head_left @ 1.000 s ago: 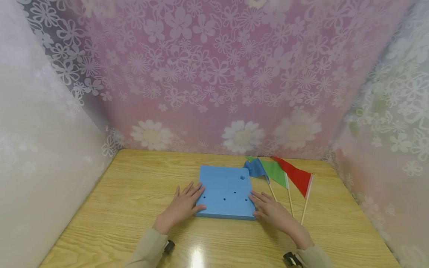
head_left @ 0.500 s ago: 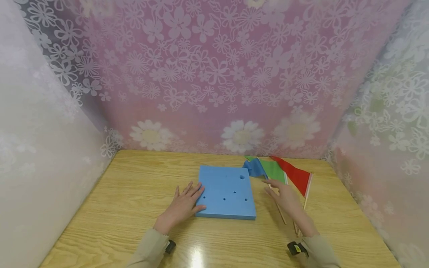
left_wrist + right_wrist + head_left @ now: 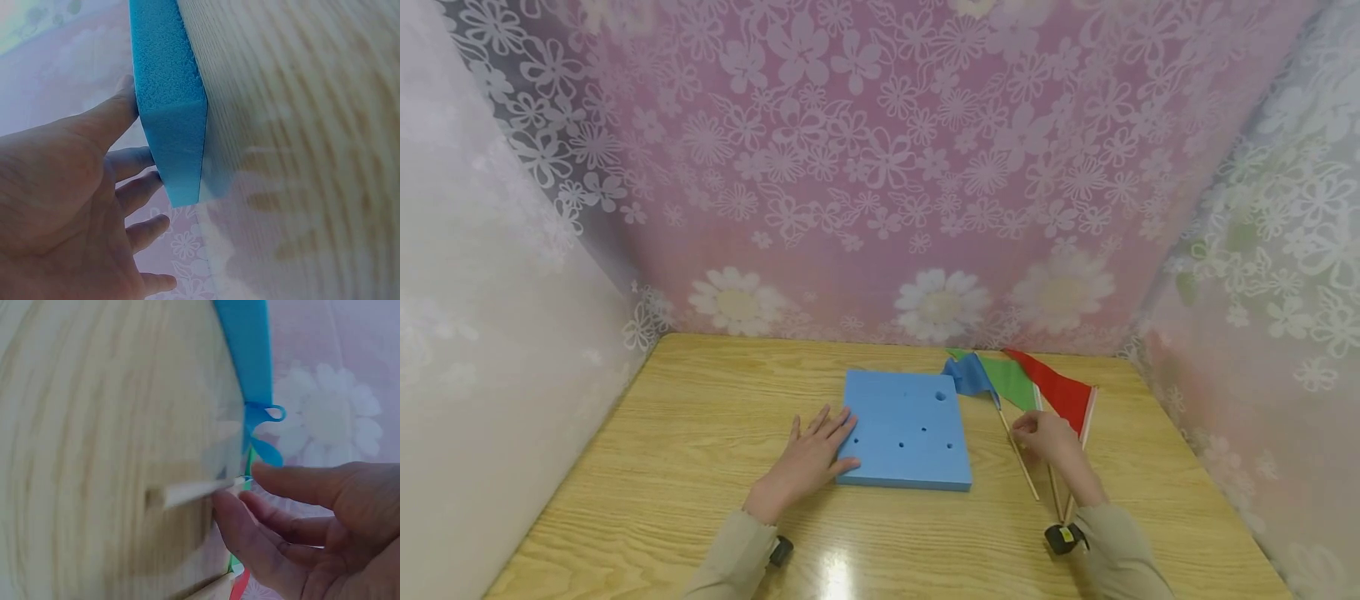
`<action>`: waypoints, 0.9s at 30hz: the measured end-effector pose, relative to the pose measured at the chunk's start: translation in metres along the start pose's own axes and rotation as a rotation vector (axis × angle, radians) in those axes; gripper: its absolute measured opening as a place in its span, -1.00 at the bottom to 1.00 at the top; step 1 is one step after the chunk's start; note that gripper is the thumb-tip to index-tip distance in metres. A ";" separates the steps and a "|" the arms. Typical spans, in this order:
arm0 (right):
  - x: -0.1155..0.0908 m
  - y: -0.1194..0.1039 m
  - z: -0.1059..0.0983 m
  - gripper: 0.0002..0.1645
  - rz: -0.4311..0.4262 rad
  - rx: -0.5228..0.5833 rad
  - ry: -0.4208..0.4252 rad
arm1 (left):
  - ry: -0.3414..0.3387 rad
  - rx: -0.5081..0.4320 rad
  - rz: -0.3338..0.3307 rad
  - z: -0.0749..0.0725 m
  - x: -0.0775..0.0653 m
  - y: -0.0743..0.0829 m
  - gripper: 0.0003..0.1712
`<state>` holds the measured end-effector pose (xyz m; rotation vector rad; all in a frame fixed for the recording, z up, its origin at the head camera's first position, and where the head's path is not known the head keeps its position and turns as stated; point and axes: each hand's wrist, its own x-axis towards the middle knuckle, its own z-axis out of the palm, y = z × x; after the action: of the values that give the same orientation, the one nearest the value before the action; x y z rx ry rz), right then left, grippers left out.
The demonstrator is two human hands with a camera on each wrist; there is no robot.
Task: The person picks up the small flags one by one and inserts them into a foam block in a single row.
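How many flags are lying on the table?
3: the blue flag nearest the foam block, the green flag beside it, the red flag farthest right, by the right hand.

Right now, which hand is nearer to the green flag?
Right. The right hand lies over the sticks just below the green flag, fingers curled at its stick. The left hand rests flat on the blue foam block's far-side edge.
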<state>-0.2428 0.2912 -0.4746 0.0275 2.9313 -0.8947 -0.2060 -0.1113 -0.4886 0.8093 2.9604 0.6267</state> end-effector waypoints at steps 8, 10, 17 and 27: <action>-0.001 -0.001 0.007 -0.83 0.031 -0.025 -0.065 | 0.010 -0.003 0.019 0.003 -0.001 -0.001 -0.21; -0.001 -0.002 0.007 -0.86 0.031 -0.036 -0.059 | 0.004 -0.004 0.015 0.002 -0.001 -0.001 -0.21; -0.002 -0.002 0.004 -0.84 0.015 -0.039 -0.013 | 0.003 -0.007 0.008 0.002 0.000 0.000 -0.23; -0.003 0.005 0.005 -0.70 0.052 0.177 -0.012 | 0.002 -0.005 -0.006 0.002 0.000 -0.001 -0.22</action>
<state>-0.2392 0.2931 -0.4811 0.1081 2.8168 -1.1378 -0.2068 -0.1111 -0.4908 0.8002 2.9604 0.6339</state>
